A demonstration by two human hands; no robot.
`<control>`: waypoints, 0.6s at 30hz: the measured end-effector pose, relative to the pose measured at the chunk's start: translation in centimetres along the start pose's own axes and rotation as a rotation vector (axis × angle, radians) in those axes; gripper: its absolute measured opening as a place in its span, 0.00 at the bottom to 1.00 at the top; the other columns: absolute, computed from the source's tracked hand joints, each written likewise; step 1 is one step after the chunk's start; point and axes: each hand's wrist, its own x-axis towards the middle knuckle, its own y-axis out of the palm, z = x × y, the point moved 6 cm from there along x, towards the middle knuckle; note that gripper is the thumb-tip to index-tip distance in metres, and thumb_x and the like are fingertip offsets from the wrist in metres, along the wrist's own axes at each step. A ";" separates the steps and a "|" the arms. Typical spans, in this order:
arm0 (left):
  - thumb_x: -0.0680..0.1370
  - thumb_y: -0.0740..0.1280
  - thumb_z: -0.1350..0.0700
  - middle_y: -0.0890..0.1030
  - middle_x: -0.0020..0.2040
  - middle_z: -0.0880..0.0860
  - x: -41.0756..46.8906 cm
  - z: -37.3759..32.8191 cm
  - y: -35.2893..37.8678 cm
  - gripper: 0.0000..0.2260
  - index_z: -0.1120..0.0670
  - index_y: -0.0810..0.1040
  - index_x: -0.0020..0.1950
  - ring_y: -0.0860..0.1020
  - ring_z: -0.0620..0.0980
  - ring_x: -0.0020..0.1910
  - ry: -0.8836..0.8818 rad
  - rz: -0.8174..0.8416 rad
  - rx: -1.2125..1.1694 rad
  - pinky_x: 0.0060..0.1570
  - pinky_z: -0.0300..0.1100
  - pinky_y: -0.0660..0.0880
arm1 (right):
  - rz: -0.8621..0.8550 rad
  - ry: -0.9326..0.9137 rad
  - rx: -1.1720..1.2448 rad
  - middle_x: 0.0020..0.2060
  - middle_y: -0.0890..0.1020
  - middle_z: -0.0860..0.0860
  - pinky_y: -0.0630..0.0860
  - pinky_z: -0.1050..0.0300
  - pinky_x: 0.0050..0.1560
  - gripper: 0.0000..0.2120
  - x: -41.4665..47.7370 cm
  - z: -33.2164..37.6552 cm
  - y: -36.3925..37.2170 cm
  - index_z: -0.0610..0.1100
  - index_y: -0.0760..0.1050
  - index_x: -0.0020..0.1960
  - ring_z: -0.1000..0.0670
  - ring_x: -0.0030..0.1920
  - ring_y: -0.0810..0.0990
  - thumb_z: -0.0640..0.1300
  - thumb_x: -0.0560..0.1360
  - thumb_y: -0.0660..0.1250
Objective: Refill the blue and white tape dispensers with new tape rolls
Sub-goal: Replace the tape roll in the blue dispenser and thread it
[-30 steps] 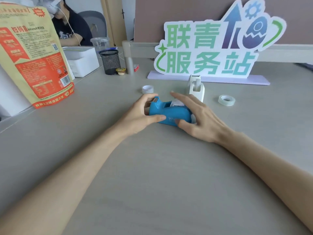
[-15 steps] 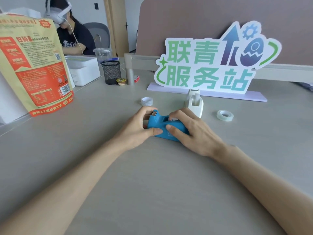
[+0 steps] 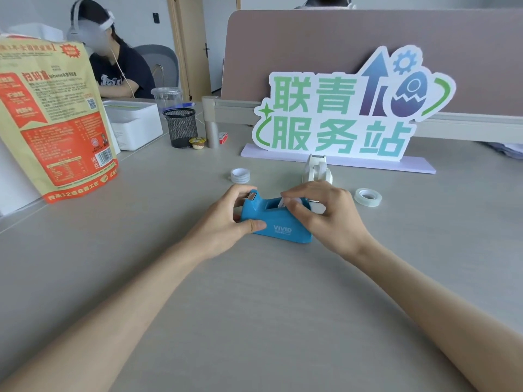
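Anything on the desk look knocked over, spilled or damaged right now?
Nothing stands out. The blue tape dispenser sits flat between the left hand and right hand; the white tape dispenser stands upright behind it, and the two tape rolls lie flat on the desk.

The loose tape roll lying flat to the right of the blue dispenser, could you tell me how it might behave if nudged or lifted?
The tape roll lies flat on the table, so a nudge would probably slide it rather than roll it. It looks small and thin, so likely light. Stood on edge, it might roll away.
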 end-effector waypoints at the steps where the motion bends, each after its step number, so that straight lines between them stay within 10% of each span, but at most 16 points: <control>1: 0.71 0.74 0.60 0.77 0.59 0.44 0.0 0.0 0.0 0.24 0.35 0.70 0.54 0.79 0.45 0.58 0.004 -0.006 -0.003 0.61 0.51 0.76 | -0.020 -0.003 0.012 0.44 0.85 0.57 0.73 0.64 0.55 0.06 0.0 0.2 -0.1 0.47 0.85 0.47 0.55 0.51 0.79 0.41 0.75 0.69; 9: 0.69 0.75 0.58 0.77 0.57 0.44 0.7 0.1 0.4 0.23 0.38 0.70 0.55 0.78 0.47 0.59 -0.010 -0.055 0.002 0.60 0.52 0.76 | -0.256 0.055 0.193 0.46 0.82 0.65 0.68 0.71 0.52 0.06 -1.2 1.5 -1.1 0.50 0.83 0.50 0.65 0.52 0.75 0.43 0.77 0.69; 18: 0.73 0.72 0.55 0.69 0.69 0.51 0.5 -1.9 1.3 0.30 0.54 0.65 0.72 0.67 0.48 0.67 0.190 -0.205 0.457 0.64 0.40 0.65 | -0.096 0.305 0.421 0.42 0.86 0.54 0.80 0.59 0.52 0.05 -3.1 0.2 0.6 0.48 0.81 0.46 0.57 0.45 0.84 0.39 0.73 0.73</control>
